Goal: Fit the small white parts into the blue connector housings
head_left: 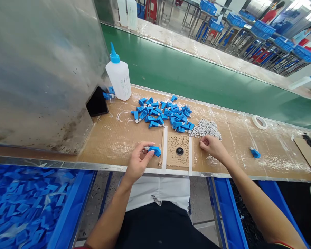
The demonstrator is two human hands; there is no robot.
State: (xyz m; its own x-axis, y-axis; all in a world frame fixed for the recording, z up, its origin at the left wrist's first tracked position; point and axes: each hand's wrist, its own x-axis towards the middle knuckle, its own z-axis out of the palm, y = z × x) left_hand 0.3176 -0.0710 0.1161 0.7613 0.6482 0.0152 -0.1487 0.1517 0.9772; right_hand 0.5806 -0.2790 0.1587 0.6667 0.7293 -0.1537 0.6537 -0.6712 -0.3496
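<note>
My left hand [139, 161] pinches a blue plastic part [154, 150] with a small whitish tip, just left of a taped cardboard square [175, 163]. On that square sits a small round black cap or dish [179, 151] with something shiny in it. My right hand [210, 146] is closed in a pinch at the near edge of a pile of small grey-white pieces [205, 128]; whatever lies between its fingertips is too small to tell. Behind the square spreads a heap of similar blue parts [168, 113].
A white squeeze bottle [119, 77] with a blue nozzle and a black phone-like slab [97, 102] stand by a metal box [46, 69]. To the right lie a tape roll [259, 122] and a single blue part [255, 153]. A blue bin [68, 211] is at lower left, a green belt [171, 65] beyond.
</note>
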